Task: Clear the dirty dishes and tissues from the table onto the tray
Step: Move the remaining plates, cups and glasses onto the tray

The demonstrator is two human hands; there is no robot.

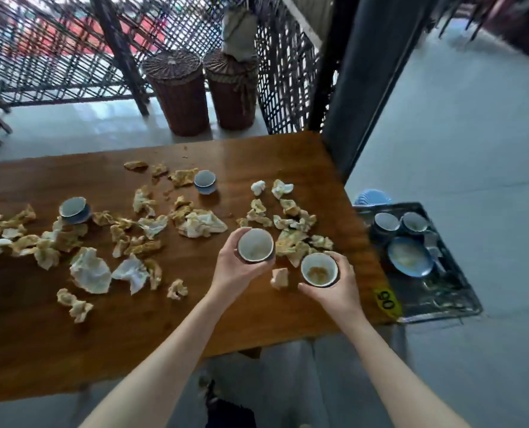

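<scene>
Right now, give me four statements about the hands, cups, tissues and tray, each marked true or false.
1. The left hand grips a small dark white-lined cup, the right hand a stained white-lined cup. True.
2. The grey metal tray holds no dishes. False: two dark cups and a round blue plate sit on it.
3. Two blue ceramic cups stand on the brown wooden table. True.
4. The crumpled paper tissues are all on the tray. False: they lie strewn over the table.
</scene>
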